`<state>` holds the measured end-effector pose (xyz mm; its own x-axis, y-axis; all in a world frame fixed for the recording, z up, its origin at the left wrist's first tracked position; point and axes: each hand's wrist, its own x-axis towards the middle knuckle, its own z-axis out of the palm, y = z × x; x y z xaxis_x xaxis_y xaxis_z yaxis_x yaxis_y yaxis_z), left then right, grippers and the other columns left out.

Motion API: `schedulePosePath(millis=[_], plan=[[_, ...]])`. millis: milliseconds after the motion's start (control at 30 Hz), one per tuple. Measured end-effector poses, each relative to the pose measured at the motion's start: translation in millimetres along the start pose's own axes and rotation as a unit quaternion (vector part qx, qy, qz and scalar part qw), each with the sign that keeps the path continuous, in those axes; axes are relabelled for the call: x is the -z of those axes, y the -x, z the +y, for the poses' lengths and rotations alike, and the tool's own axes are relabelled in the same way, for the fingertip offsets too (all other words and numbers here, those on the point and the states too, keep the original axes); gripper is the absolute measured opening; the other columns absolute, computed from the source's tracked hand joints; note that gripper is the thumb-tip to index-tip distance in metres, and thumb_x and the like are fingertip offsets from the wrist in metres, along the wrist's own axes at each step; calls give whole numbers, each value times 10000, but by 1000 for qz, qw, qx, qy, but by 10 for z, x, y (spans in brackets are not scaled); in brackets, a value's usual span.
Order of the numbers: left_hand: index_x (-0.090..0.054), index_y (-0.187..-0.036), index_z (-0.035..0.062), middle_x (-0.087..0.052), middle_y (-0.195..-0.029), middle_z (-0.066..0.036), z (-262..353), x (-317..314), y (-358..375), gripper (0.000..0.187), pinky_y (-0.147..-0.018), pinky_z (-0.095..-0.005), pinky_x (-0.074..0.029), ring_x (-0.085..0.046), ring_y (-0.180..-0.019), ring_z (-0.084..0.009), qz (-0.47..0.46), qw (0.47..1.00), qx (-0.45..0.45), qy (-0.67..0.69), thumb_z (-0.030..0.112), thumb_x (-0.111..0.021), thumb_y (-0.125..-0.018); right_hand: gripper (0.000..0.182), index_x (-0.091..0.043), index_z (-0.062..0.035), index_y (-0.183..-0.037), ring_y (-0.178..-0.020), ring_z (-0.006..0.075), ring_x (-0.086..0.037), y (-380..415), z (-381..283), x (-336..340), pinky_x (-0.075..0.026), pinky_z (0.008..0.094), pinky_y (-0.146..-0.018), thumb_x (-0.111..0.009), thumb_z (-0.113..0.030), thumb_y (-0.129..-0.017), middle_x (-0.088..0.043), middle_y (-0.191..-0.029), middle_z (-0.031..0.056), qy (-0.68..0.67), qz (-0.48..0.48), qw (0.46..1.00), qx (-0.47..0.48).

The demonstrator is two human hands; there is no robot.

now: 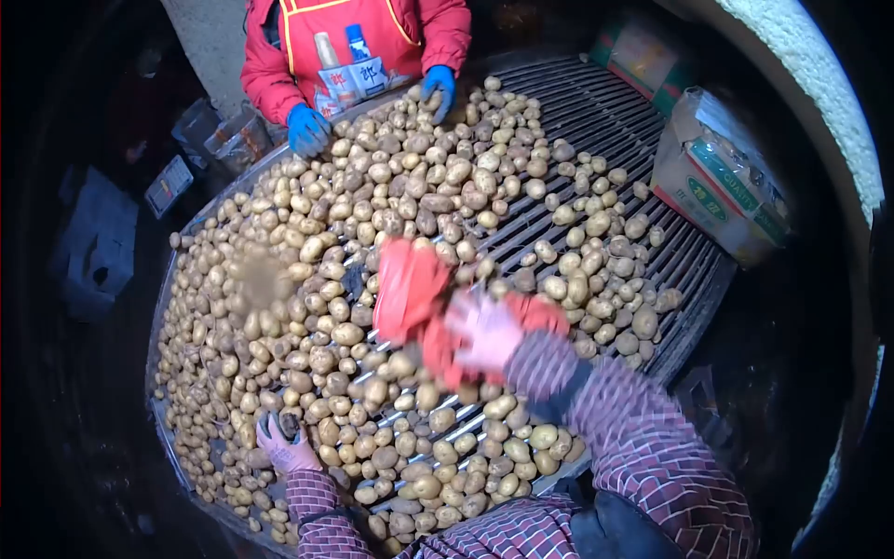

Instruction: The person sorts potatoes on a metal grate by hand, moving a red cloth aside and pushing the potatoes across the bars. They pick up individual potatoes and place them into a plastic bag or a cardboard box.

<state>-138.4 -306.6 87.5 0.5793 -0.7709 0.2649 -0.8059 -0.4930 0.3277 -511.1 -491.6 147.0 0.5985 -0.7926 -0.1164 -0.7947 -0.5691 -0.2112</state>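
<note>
My left hand (287, 447), in a pink glove, is closed around a dark, dirt-covered lump (290, 426) that looks like a potato, low on the left side of the heap. In the middle, my right hand (486, 331), also pink-gloved and smeared by motion, grips a crumpled red plastic bag (407, 289). The red plastic spreads to both sides of the hand, over the potatoes. Many pale potatoes (321, 359) of mixed sizes surround both hands on a slatted metal table (591, 102).
Across the table a person in a red apron (345, 42) has blue-gloved hands (308, 130) at the potatoes' far edge. A printed carton (717, 182) stands at the right edge, with another box (643, 61) behind it. Grey crates (98, 238) are at the left.
</note>
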Motion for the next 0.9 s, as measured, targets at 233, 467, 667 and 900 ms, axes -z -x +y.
schedulePosePath(millis=[233,467,667,900], plan=[[-526,-1209,37,-429,-1321,-202,-109,1,65,596,-1017,-476,-369,-406,-1231,-376,20,1000,-20,10,96,-761,-664,309,-637,-226,-999,-1061,309,-531,-41,435,19,-456,500,-788,-650,-307,-700,-539,-1184,71,65,52,996,-37],[-515,-1187,28,-437,-1307,-206,-18,74,45,544,-1030,-474,-354,-412,-1227,-383,-12,1000,9,-4,90,-723,-688,377,-631,-204,-1092,-1025,296,-540,-971,1870,792,-480,441,-799,-633,-301,-727,-557,-1169,43,163,267,924,-220],[-539,-1198,29,-454,-1298,-206,-118,-39,66,490,-1027,-491,-341,-427,-1219,-380,4,1000,2,-31,60,-673,-727,449,-561,-129,-1219,-1205,355,-479,-2452,2505,670,-407,498,-972,-484,-427,-891,-490,-1301,142,118,101,915,-372],[-539,-1200,23,-443,-1316,-224,-62,-14,59,478,-1021,-493,-352,-419,-1232,-392,3,999,7,-40,92,-669,-745,419,-667,-143,-1077,-976,356,-628,-2486,2359,566,-499,431,-864,-504,-456,-851,-669,-1038,155,38,-28,989,-139]])
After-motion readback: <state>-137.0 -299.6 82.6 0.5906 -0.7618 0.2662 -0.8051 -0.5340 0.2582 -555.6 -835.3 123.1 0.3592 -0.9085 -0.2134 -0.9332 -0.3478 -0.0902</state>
